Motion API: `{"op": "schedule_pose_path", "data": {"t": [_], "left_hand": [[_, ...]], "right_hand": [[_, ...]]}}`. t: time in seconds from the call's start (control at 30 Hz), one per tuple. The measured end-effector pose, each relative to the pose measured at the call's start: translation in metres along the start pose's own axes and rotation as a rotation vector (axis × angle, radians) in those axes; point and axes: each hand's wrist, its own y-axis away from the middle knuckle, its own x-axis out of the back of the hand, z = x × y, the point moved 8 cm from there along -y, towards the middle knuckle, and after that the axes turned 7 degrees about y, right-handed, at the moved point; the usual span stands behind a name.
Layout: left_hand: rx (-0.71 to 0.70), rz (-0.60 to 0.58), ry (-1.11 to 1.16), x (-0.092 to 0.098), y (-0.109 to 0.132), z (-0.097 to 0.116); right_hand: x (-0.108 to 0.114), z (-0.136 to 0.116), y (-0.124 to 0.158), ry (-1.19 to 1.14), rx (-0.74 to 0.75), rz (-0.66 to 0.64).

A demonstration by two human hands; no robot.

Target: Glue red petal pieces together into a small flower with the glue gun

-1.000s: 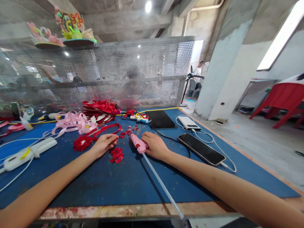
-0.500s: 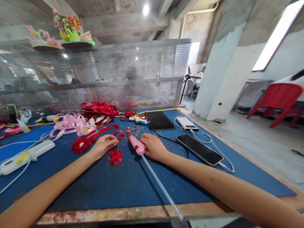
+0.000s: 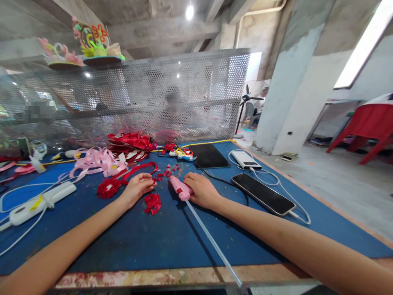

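Observation:
My right hand [image 3: 201,189] is wrapped round the handle of a pink glue gun [image 3: 181,189], its nozzle facing away from me. A long clear glue stick [image 3: 211,239] runs from the gun's rear to the table's front edge. Left of it, my left hand [image 3: 138,190] has thumb and fingers closed in a pinch; a bit of red shows at the fingertips, too small to make out. Loose red ribbon pieces [image 3: 152,203] lie just right of this hand, and red scraps [image 3: 168,171] lie beyond it. A red ribbon flower [image 3: 108,187] rests to its left.
Pink ribbon [image 3: 96,162] and stacked red ribbon pieces [image 3: 132,143] lie at the back left. A white power strip [image 3: 43,203] is at left. To the right are a phone [image 3: 262,193], a power bank [image 3: 245,159] and a black tablet-like panel [image 3: 210,155]. A perforated metal screen [image 3: 196,90] stands behind.
The whole view has shifted slightly, so everything appears a little farther right. Both hands keep nearly the same pose, and the glue gun stays in my right hand.

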Motion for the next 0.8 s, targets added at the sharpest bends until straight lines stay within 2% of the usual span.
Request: {"op": "schedule_pose_path", "data": {"t": [0.23,0.37,0.5,0.8], "left_hand": [[-0.062,0.024,-0.024,-0.001,0.004,0.007],[-0.087,0.022,-0.073,-0.002,0.005,0.008],[-0.13,-0.012,-0.183,-0.004,0.004,0.008],[-0.223,-0.079,-0.317,-0.01,0.005,0.011]], "right_hand": [[0.011,-0.006,0.003,-0.034,0.034,0.083],[0.012,-0.014,0.006,-0.104,0.142,0.116],[0.008,-0.021,0.006,-0.156,0.242,0.105],[0.004,-0.028,0.008,-0.127,0.313,0.047]]}}
